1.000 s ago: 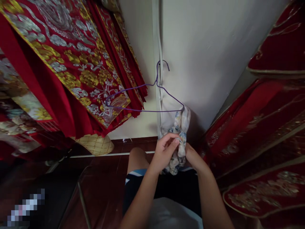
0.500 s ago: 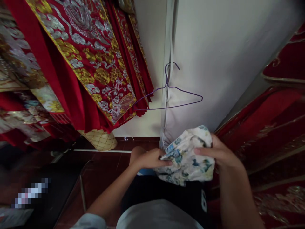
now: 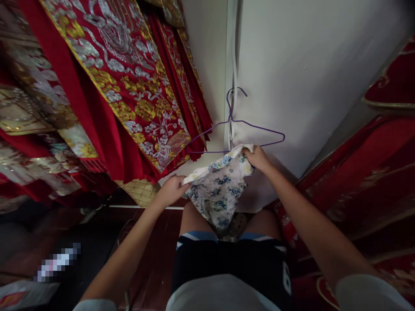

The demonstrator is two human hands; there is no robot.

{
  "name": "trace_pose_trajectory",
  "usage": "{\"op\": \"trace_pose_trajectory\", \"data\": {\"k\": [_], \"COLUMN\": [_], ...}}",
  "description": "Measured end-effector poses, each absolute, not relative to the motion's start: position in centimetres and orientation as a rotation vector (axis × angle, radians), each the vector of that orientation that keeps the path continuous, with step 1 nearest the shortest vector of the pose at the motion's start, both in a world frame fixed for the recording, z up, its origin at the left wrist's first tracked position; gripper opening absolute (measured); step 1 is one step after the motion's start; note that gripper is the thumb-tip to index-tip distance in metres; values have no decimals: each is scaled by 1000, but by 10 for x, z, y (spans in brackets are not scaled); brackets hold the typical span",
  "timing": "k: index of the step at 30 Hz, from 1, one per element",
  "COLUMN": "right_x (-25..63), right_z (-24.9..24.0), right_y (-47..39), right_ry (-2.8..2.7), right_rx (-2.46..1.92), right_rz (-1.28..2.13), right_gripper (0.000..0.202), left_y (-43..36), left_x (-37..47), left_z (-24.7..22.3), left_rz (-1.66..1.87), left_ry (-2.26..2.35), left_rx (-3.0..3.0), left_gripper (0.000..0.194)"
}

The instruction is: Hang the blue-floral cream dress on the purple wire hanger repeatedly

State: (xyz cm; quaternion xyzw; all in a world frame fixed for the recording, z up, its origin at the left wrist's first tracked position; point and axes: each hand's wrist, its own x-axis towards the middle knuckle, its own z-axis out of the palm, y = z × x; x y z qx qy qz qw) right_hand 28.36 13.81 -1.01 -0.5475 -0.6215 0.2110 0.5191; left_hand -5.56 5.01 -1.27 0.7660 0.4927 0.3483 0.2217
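A thin white cloth (image 3: 218,188) with a blue and green flower print hangs stretched between my two hands. It may be a small garment, but its kind does not show clearly. My left hand (image 3: 171,190) is closed on its left upper corner. Higher up, my right hand (image 3: 257,159) pinches the right upper corner. The upper edge slants up to the right, and the lower part narrows to a point above my legs. Just behind and above the cloth is a purple wire hanger (image 3: 258,126) against the wall; the cloth and my right hand cover part of its bottom bar.
Red garments (image 3: 129,86) with gold and silver embroidery hang at the left. More red fabric (image 3: 366,181) fills the right side. A white cord (image 3: 234,43) runs down the pale wall (image 3: 292,56). The floor (image 3: 152,259) is dark red, with a dark surface at lower left.
The bunched cloth has been raised toward the hanger and spread out. My hands have moved apart, left hand up and leftward, right hand up and leftward, each now at a corner.
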Motion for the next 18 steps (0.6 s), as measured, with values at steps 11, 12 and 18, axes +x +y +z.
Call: {"op": "trace_pose_trajectory", "data": {"k": [11, 12, 18], "right_x": [321, 322, 312], "right_z": [-6, -4, 2], "right_y": [95, 91, 73], "right_ry": [-1369, -1371, -1347], "right_rx": [-1436, -1434, -1375], "right_rz": [432, 442, 570], "right_gripper": [20, 19, 21], "left_y": [56, 54, 61], "left_x": [-45, -38, 7], "left_z": [-2, 1, 25], "left_rz": [1275, 1340, 1584], "left_ry": [1108, 1080, 917], "left_rx": [2132, 2073, 1887], "left_gripper": [15, 19, 24]}}
